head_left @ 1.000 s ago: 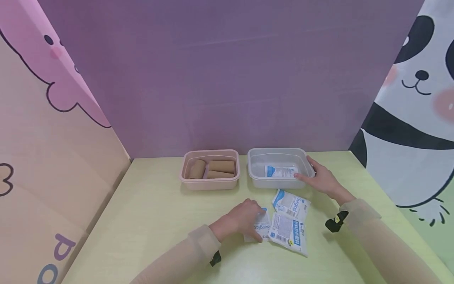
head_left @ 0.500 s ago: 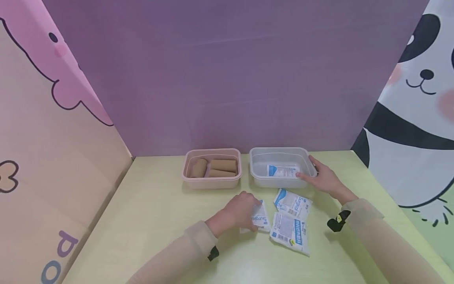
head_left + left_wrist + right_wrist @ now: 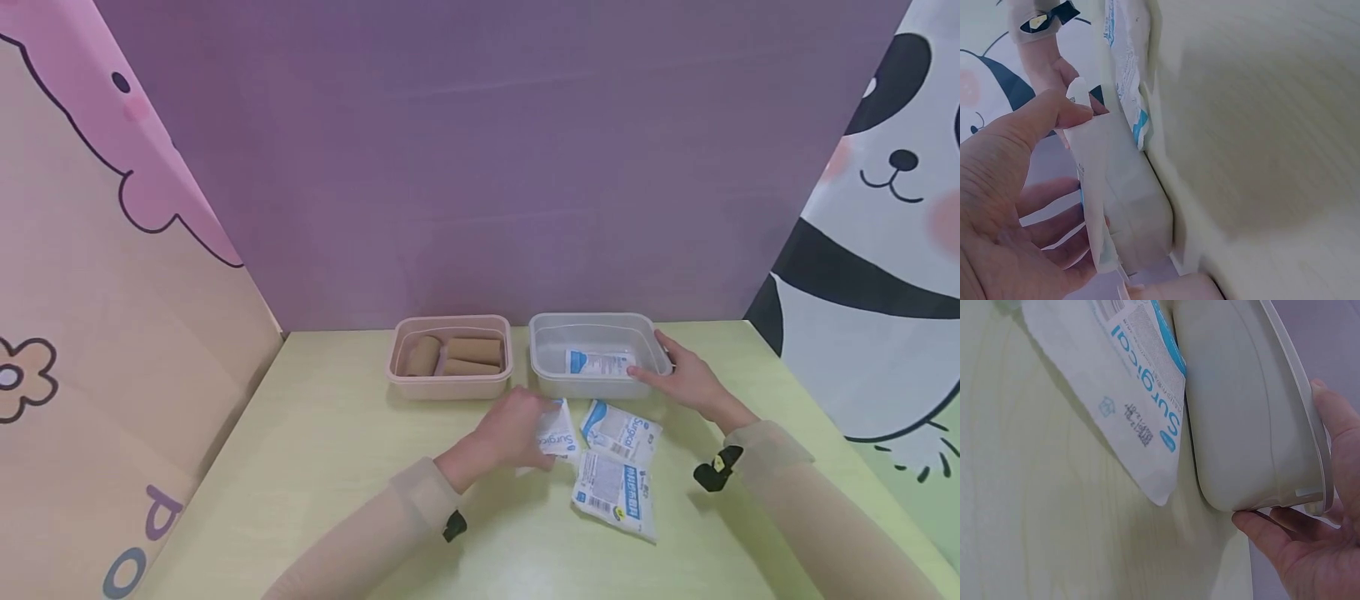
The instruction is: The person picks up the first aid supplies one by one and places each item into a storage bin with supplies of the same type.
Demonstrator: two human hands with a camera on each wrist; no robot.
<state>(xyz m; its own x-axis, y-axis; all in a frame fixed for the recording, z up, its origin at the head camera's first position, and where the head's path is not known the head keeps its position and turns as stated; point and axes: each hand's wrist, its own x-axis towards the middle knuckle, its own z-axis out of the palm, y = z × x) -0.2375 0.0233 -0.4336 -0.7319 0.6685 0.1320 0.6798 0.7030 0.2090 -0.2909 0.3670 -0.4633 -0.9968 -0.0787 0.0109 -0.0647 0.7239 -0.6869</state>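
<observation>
My left hand (image 3: 510,435) grips a white packet with blue "Surgical" print (image 3: 557,433) by its edges, thumb on one side and fingers on the other, lifted off the table in the left wrist view. With my right hand (image 3: 688,382) I hold the right end of a white plastic box (image 3: 592,387), thumb over the rim and fingers against the outer wall. One similar packet (image 3: 596,362) lies inside that box. Two more packets lie on the table in front of it: one (image 3: 618,433) close to the box wall, the other (image 3: 615,496) nearer to me.
A pink plastic box (image 3: 450,389) with several brown rolls (image 3: 472,350) stands left of the white box. Behind both rises a purple backdrop (image 3: 480,167). Printed panels flank the pale yellow table (image 3: 322,467) at left and right.
My left hand has picked the packet up from the table and moved it away from me, toward the white box. The right hand keeps its hold on the box rim.
</observation>
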